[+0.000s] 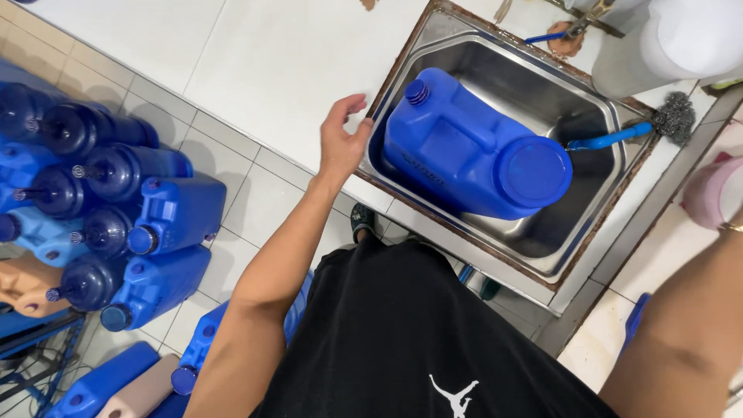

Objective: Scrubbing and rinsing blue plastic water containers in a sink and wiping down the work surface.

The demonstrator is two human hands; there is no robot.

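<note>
Left hand (341,139), grip released, hovers at the sink rim (377,111) beside the blue jerrycan (464,151) lying inside. Right hand out of view. Steel-wool brush (646,128) rests at far rim; stacked blue containers (116,224) crowd the floor.

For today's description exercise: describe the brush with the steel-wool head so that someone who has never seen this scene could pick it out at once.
Start at the steel sink set into the white counter, where a big blue jug lies on its side. At the sink's far right rim, a blue handle crosses the edge and ends in a grey wire scourer. That wiry grey ball sets it apart; everything near it is smooth blue plastic.
</note>
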